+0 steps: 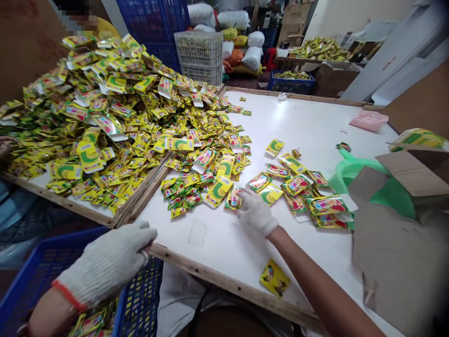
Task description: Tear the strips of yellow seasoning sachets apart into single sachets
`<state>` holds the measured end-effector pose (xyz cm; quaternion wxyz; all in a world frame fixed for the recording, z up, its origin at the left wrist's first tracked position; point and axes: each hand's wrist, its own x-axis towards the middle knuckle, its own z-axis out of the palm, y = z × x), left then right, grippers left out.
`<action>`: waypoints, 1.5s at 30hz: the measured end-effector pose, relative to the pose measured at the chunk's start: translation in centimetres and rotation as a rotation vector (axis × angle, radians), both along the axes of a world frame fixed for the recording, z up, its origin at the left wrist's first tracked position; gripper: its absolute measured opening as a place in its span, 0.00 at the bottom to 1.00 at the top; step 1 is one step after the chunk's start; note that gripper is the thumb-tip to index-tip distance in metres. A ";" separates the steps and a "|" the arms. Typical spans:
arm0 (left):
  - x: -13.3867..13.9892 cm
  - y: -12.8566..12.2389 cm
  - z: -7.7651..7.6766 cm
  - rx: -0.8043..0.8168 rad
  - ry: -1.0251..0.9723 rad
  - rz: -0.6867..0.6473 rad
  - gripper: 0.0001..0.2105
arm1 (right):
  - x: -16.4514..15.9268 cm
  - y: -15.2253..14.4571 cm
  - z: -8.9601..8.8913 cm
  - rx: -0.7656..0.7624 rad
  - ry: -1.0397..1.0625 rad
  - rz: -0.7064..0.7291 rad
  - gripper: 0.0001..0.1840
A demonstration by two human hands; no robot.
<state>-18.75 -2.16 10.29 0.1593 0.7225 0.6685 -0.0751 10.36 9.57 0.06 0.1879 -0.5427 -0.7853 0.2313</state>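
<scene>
My left hand, in a white knitted glove with an orange cuff, hovers over a blue crate beside the table's wooden edge. Its fingers are loosely bent and a little apart, with nothing visible in them. My right hand, gloved too, reaches over the white table with its fingertips closed on the right side of a small printed carton. Left of that carton lie a yellow carton and a cluster of small yellow-green packets. More printed cartons lie loosely to the right.
A tall heap of packets and cartons covers the left table. A green plastic basin and an open cardboard box stand at the right. One yellow packet lies near the front edge; a pink bag lies farther back. Another person sits behind the heap.
</scene>
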 end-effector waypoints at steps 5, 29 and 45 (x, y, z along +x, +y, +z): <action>2.5 -0.3 -2.9 0.019 -0.474 0.108 0.11 | -1.9 1.2 0.8 0.051 -0.291 0.112 0.46; 15.1 2.4 -11.1 -0.203 -1.255 0.166 0.06 | 2.4 -11.3 -1.4 -0.349 0.634 -0.347 0.11; 13.9 4.2 -8.2 -0.306 -1.127 -0.064 0.08 | 3.4 -10.7 1.7 -0.351 0.488 -0.237 0.11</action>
